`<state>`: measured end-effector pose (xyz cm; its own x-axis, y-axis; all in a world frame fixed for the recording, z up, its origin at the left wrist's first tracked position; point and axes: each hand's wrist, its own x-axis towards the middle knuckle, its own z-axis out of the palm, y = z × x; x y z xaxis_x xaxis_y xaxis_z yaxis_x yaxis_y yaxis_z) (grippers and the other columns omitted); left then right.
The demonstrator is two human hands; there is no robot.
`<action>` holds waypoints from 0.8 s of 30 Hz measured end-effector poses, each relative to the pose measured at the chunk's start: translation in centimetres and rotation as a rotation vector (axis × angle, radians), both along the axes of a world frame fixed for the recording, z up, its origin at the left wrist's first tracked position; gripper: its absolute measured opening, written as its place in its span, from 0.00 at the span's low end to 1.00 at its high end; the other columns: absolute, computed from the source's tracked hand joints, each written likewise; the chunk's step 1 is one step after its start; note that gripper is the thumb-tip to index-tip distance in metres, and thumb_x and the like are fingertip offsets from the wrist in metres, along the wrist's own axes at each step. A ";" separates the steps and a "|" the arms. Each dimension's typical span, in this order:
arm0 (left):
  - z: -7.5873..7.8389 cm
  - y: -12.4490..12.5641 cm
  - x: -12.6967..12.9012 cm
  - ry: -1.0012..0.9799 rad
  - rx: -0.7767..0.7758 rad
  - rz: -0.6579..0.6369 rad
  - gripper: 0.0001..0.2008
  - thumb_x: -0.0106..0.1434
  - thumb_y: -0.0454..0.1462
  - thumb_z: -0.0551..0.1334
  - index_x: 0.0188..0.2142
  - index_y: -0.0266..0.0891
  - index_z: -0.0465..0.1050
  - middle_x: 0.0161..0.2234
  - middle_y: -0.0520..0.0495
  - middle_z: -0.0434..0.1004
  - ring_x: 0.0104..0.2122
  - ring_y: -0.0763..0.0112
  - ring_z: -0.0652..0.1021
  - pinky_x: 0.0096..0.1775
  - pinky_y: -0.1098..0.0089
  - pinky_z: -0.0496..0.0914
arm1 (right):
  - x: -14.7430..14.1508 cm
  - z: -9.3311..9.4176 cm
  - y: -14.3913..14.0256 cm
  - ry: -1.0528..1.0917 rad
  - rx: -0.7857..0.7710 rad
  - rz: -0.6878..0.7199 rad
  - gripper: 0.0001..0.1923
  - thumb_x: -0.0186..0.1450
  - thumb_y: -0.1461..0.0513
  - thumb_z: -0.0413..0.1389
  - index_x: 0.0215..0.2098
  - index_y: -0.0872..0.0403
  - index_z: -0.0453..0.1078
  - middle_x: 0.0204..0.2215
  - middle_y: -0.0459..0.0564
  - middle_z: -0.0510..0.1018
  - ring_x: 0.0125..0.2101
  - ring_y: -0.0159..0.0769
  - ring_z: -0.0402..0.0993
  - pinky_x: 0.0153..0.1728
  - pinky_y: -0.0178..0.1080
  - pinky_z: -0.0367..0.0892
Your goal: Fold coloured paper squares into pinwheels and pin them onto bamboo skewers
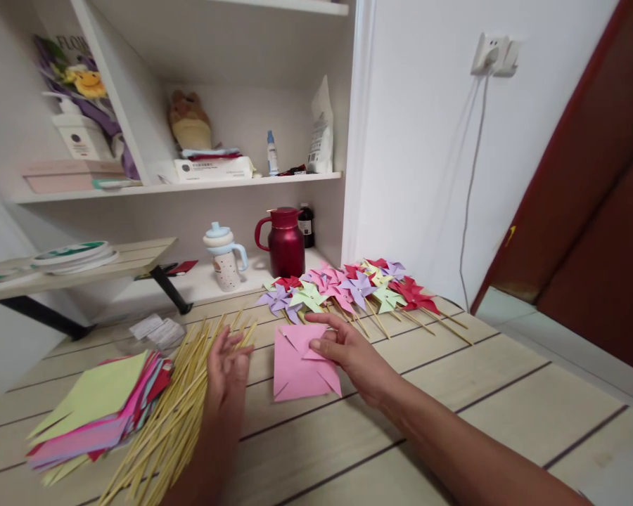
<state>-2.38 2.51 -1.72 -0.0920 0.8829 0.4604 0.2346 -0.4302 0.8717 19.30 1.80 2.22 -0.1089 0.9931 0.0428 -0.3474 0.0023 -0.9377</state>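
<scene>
View from above the table (454,393). The right hand (348,351) rests on a pink paper square (300,365), fingers narrowed and pinching a folded corner near the sheet's middle; the square lies flat on the wood, directly between the two hands, with slits running in from its corners. The left hand (226,365) hangs open, fingers loosely spread, holding nothing, just over the near ends of a heap of bamboo sticks (174,414). The sticks' long axis runs from the near left toward the far right, so their far tips lie just beside the left hand and close to the pink square's left edge. Left of the sticks sits a stack of coloured paper (95,414). Beyond the square, a row of finished pinwheels (348,288) fills the far side; the near right boards lie bare.
</scene>
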 end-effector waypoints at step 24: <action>1.6 -2.0 1.6 -0.542 -0.485 -0.261 0.26 0.54 0.45 0.70 0.49 0.33 0.75 0.36 0.41 0.83 0.32 0.62 0.80 0.36 0.66 0.72 | -1.8 -1.7 -0.6 -0.066 0.123 0.183 0.36 0.52 0.62 0.70 0.57 0.47 0.63 0.34 0.42 0.70 0.29 0.28 0.68 0.33 0.35 0.63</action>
<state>-0.75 0.49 -0.13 0.0448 0.9984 -0.0338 -0.3352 0.0469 0.9410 17.52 1.16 0.57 -0.2937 0.9442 0.1488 -0.2903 0.0602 -0.9550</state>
